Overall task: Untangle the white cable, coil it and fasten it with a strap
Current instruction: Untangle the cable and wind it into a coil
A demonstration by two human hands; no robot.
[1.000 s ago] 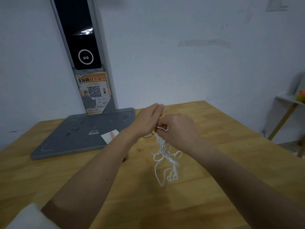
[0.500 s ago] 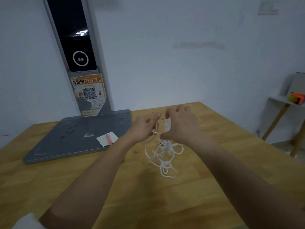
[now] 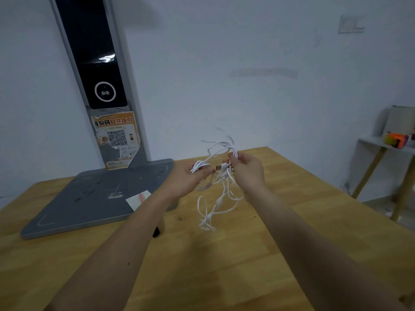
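Two hands gripping tangled white cable above tabletop.
Left hand pinches loops; right hand pinches strands. Orange QR sticker beyond left hand, text unreadable.

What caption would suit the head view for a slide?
Both hands, left hand and right hand, hold the tangled white cable above the wooden table.

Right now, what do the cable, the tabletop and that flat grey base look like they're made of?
White cable: looks like flexible plastic-sheathed wire with a smooth finish; it hangs in limp loops below both hands.
Tabletop: appears to be light wood with a dull sheen; grain streaks and dark knots show.
Grey base: probably painted metal or hard plastic, matte, scuffed in places.
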